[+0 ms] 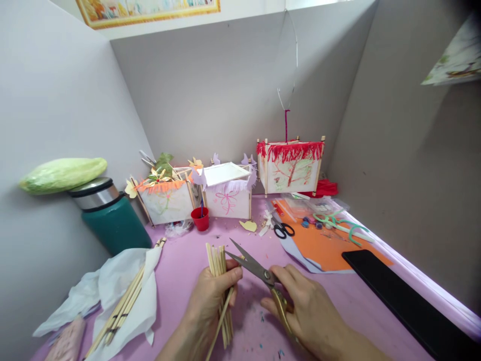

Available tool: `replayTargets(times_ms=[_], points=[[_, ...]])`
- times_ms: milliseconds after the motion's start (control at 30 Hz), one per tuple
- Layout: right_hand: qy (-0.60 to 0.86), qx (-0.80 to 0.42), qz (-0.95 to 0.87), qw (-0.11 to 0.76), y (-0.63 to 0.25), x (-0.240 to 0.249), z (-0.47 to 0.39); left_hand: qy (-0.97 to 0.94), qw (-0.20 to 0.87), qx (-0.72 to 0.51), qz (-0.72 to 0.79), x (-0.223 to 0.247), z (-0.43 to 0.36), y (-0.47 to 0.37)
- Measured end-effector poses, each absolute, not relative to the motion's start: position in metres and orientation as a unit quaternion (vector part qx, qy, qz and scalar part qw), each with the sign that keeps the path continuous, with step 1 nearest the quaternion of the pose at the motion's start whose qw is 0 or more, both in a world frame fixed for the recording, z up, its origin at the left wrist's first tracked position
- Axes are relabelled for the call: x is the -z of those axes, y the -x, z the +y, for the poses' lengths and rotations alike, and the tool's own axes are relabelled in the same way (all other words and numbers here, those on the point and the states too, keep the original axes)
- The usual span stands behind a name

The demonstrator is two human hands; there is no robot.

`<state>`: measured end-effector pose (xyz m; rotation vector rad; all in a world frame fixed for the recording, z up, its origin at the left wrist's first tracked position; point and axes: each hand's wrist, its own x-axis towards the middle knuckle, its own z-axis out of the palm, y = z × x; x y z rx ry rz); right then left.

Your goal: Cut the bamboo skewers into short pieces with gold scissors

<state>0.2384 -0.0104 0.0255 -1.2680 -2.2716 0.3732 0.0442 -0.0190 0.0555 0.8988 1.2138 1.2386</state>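
Right now the bundle of wooden sticks (220, 281) stands almost upright in the person's left hand (210, 301), whose fingers are wrapped tight around its middle. The right hand (300, 311) is closed through the handles of the gold-handled scissors (259, 273); the blades are spread open, with their tips reaching the bundle just above the left thumb. No stick looks severed yet, so the trimming seems to be at its start, though small scraps dot the purple table (180, 271) under the hands.

Left of the left hand, more sticks (124, 306) lie on crumpled white paper (124, 286), with a teal flask (110, 215) behind and a pale green gourd (62, 174) on top of it. Beyond the hands, well apart, three paper lanterns sit against the back wall: an orange-fringed one (165, 198), a white one with a pink bow (227, 193) and a red-fringed one (289, 165). A red cup (200, 218) stands between the first two. Past the right hand lie black-handled scissors (282, 229) on orange paper (326, 248), and a black slab (406, 296). Nothing stands between blades and sticks.
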Motion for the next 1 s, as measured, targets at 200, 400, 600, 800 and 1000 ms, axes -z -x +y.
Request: replayTargets(times_ms=[200,400,600,800,1000], points=[[0.459,-0.137,-0.837,0.265,-0.2392,-0.0215,-0.0089,-0.339,0.578,-0.526,0.523,-0.0549,-0.0217,-0.0422],[0.466,-0.146,-0.832,0.264,-0.2400,-0.0226,-0.0052,-0.334,0.579,-0.526,0.526,-0.0574,-0.0196,-0.0428],[0.481,-0.128,-0.832,0.247,-0.2393,-0.0259,-0.0059,-0.352,0.578,-0.543,0.497,-0.0594,-0.0194,-0.0437],[0.472,-0.131,-0.833,0.255,-0.2372,-0.0287,-0.0104,-0.333,0.570,-0.546,0.515,-0.0584,-0.0199,-0.0459],[0.453,-0.121,-0.840,0.274,-0.2377,-0.0227,-0.0081,-0.302,0.583,-0.550,0.516,-0.0534,-0.0201,-0.0417]])
